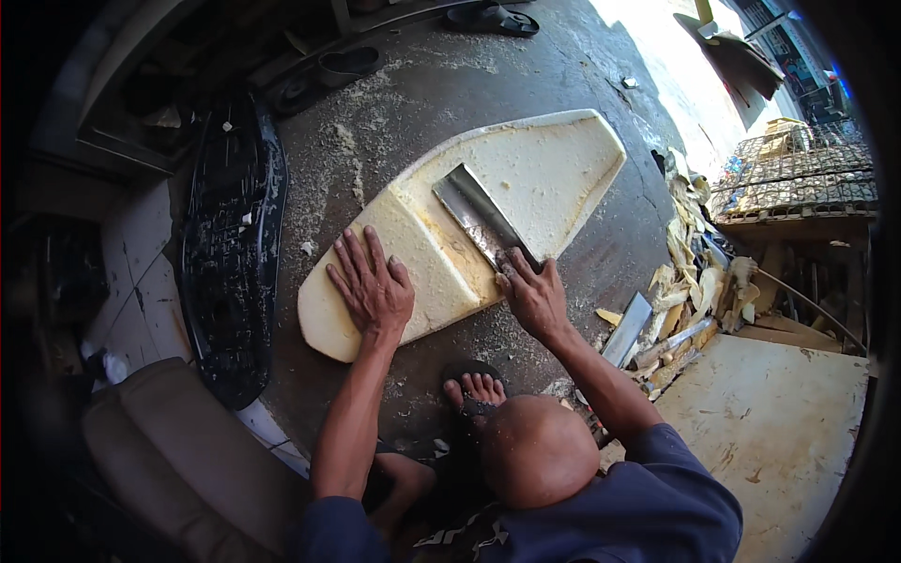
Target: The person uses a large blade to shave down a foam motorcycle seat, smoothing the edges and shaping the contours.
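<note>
A: where's the foam [422, 249]?
B: mid-view, left hand [375, 289] flat on its 8 o'clock end, fingers spread, right hand [535, 298] gripping the blade [474, 211] at its 5 o'clock end
A: black panel [230, 253]?
B: foam's 9 o'clock

"Where do we find the glare?"
"Upper right, where the pale sunlit ground [662, 56] burns white."
"And our left?"
"Dim: the long black moulded base [225, 272] lies shadowed, and our view curves into black corners."
</note>
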Motion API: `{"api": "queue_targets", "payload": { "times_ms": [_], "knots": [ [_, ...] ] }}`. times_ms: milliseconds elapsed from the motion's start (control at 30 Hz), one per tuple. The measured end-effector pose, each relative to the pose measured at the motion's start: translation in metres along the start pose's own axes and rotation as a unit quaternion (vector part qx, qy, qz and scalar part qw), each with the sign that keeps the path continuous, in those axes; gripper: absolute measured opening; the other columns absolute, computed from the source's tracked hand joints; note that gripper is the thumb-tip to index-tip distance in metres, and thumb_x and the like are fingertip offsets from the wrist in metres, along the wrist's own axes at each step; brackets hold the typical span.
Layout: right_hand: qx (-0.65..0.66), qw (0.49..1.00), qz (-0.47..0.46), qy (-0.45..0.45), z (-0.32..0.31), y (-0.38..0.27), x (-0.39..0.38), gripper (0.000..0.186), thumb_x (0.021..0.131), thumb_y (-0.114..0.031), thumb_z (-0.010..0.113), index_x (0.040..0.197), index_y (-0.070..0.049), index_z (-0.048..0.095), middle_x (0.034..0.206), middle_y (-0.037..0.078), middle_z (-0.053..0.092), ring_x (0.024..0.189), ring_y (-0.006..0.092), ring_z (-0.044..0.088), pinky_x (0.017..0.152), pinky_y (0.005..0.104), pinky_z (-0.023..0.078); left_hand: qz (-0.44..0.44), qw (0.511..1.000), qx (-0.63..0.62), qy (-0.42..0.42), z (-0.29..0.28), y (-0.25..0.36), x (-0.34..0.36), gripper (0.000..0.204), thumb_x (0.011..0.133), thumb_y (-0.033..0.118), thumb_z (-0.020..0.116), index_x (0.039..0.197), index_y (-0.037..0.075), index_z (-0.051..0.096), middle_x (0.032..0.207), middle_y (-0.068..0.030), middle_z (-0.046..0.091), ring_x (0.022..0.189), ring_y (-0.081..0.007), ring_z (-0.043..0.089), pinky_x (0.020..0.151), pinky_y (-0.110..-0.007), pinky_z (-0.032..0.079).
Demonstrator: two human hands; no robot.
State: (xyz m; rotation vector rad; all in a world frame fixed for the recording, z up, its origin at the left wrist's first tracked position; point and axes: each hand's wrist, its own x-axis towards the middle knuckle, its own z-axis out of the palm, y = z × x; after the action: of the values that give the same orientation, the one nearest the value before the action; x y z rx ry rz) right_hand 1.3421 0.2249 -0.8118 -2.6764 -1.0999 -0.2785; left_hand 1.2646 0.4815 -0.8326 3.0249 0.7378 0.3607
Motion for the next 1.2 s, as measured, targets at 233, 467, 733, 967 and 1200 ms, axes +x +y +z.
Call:
{"api": "queue_targets", "payload": {
  "times_ms": [233,467,733,967,1200],
  "knots": [
    [0.054,0.998,0.03,-0.006,0.013,-0.031,0.036,0.028,0.1,-0.026,0.063,0.115,-0.005,0.073,0.136,0.013,0.067,0.092,0.029,0.063,0.086,0.04,0.046,0.005,1.0,-0.027,0.005,0.0,-0.007,-0.007,0.064,0.101,0.031,0.046,0.161,0.01,0.037,0.167,-0.0226,0.031,0.154,-0.0421,0.029,0.123,-0.065,0.018],
    [0.02,0.996,0.077,-0.031,0.013,-0.014,0.089,0.028,0.101,-0.029,0.06,0.11,-0.006,0.075,0.138,0.01,0.066,0.086,0.0263,0.059,0.081,0.0401,0.044,0.006,0.999,-0.034,0.026,0.001,0.012,0.004,0.063,0.104,0.032,0.044,0.163,0.012,0.034,0.168,-0.0203,0.031,0.155,-0.0391,0.03,0.124,-0.061,0.019],
    [0.044,0.992,0.098,-0.064,0.009,-0.005,0.074,0.029,0.102,-0.031,0.058,0.108,-0.008,0.074,0.142,0.008,0.064,0.087,0.03,0.055,0.081,0.041,0.046,0.004,0.999,-0.037,-0.003,0.001,0.009,0.001,0.064,0.103,0.033,0.043,0.162,0.01,0.036,0.168,-0.0219,0.029,0.155,-0.0419,0.028,0.124,-0.064,0.017],
    [-0.022,1.0,0.003,0.008,0.017,0.004,0.028,0.026,0.101,-0.027,0.063,0.114,-0.009,0.077,0.136,0.013,0.068,0.094,0.0271,0.063,0.084,0.0361,0.046,-0.009,1.0,-0.009,-0.001,0.003,0.002,0.007,0.063,0.104,0.031,0.044,0.163,0.01,0.035,0.169,-0.021,0.028,0.155,-0.0419,0.028,0.124,-0.062,0.017],
    [0.08,0.994,0.066,-0.033,0.02,-0.039,0.028,0.031,0.101,-0.03,0.062,0.12,-0.009,0.075,0.135,0.011,0.069,0.111,0.027,0.064,0.088,0.0413,0.048,-0.001,1.0,-0.021,0.006,-0.003,-0.003,0.006,0.064,0.103,0.03,0.044,0.163,0.01,0.034,0.169,-0.0213,0.028,0.155,-0.0419,0.027,0.124,-0.062,0.018]
  ]
}}
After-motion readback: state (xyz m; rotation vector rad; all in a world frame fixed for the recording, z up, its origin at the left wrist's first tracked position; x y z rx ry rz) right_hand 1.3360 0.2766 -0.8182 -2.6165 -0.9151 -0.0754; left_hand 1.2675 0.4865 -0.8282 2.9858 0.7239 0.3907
